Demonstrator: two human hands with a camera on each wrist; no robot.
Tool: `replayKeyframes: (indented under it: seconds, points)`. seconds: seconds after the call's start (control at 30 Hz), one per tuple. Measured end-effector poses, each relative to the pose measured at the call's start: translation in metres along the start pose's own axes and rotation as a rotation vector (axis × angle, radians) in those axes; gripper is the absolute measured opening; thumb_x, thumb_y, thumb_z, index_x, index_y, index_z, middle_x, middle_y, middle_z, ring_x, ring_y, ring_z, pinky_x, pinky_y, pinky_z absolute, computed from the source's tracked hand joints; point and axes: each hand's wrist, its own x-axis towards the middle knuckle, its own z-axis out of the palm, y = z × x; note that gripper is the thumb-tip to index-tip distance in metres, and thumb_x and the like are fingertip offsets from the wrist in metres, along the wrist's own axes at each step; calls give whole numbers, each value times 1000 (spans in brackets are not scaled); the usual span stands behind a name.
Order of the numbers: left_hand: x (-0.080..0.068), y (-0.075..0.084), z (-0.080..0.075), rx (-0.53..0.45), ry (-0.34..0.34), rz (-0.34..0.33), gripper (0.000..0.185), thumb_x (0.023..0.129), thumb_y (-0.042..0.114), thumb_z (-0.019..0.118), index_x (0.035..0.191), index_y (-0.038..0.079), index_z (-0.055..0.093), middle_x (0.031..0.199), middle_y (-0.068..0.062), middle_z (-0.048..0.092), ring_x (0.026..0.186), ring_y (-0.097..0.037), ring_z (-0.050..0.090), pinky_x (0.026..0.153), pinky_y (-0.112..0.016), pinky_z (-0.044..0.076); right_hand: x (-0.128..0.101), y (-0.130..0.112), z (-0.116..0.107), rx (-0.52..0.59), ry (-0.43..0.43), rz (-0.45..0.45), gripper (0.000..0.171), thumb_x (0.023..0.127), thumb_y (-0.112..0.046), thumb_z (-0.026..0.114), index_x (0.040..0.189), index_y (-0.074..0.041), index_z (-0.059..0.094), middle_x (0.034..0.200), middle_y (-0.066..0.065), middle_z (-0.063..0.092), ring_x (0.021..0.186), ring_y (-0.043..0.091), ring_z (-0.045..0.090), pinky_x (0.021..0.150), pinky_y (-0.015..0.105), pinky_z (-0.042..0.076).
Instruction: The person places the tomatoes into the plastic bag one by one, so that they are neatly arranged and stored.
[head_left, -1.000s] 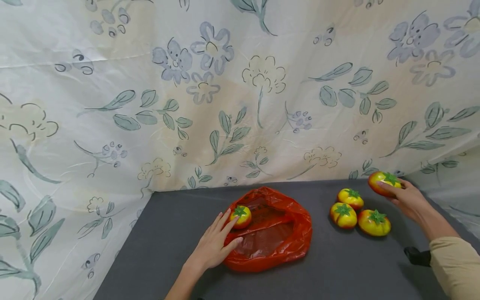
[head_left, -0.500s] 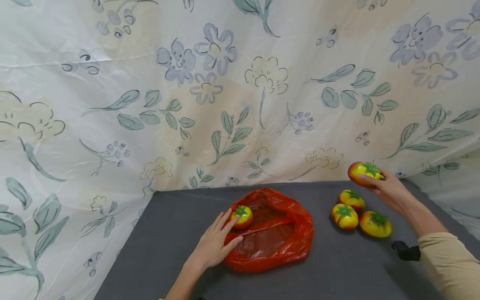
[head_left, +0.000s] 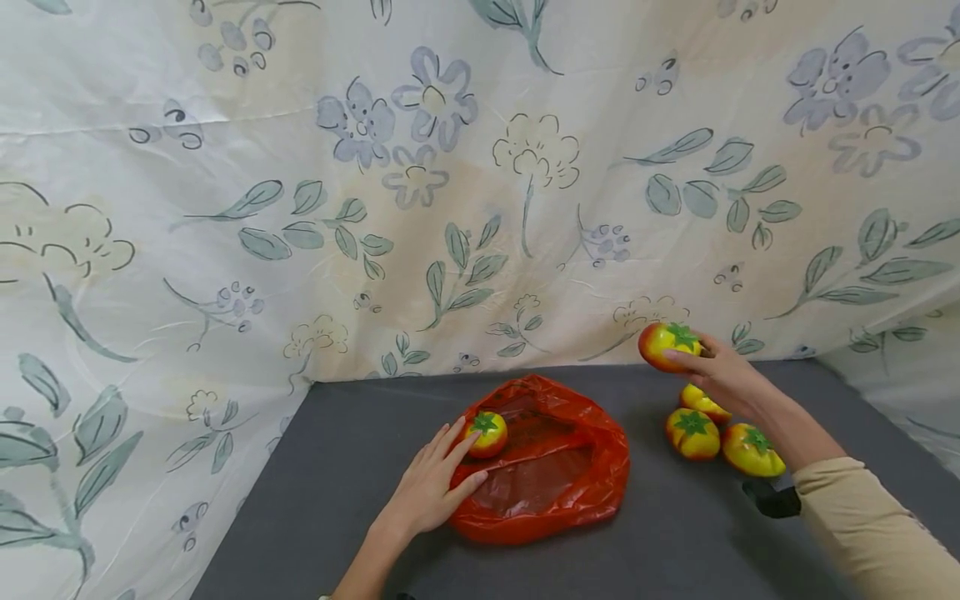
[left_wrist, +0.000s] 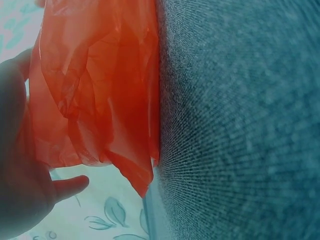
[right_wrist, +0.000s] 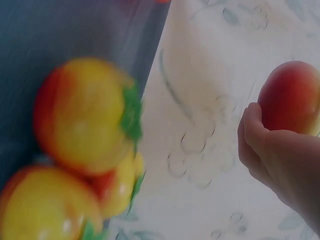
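A red plastic bag (head_left: 611,475) lies with its mouth spread wide on the dark tabletop. Inside its left part sits a yellow-and-red tomato (head_left: 489,437) with a green star-shaped top. My left hand (head_left: 426,493) rests along the bag's left rim, fingers extended; the left wrist view shows the bag's side (left_wrist: 110,75) beside the thumb. Up at the right, my right hand (head_left: 726,379) holds another tomato (head_left: 662,343) above the table, also visible in the right wrist view as a red tomato (right_wrist: 289,97). The held tomato's far side is hidden.
Three more tomatoes (head_left: 692,433) lie close together on the table right of the bag, one partly behind my right hand. A floral cloth (head_left: 450,183) hangs behind the dark table (head_left: 330,467) and along its sides.
My right hand has carried its tomato leftward, from the far right to above the group of three. The left hand and the bag stay in place.
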Motion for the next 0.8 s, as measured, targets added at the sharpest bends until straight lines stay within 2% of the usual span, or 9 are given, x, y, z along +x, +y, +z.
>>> replayKeyframes:
  seconds: [0.13,0.3,0.47,0.8]
  points:
    - [0,-1,0,-4,-7,-2,66,95,60,40,148,20,39,157,-5,20,141,-32,18,106,-59,23,3,-6,20,45,-30,-16,92,97,-27,57,151,-9,-15,152,26,-6,135,42,12,111,51,13]
    - [-1,0,0,-13,-18,-11,67,95,61,40,148,20,38,157,-4,19,141,-32,17,106,-59,23,7,-9,41,1,-58,-28,90,95,-27,61,153,-10,-5,149,27,10,129,41,24,110,50,19]
    - [0,1,0,-15,-20,-6,66,95,60,40,148,21,38,157,-4,19,141,-32,17,106,-58,23,9,-3,57,-3,-131,-41,84,95,-25,60,152,-7,1,145,26,20,126,38,30,110,51,21]
    - [1,0,-2,-24,-15,1,66,95,60,40,148,21,38,157,-3,19,141,-31,18,107,-57,23,10,3,94,-1,-261,-25,85,93,-24,63,152,-8,5,146,23,21,126,37,33,108,53,23]
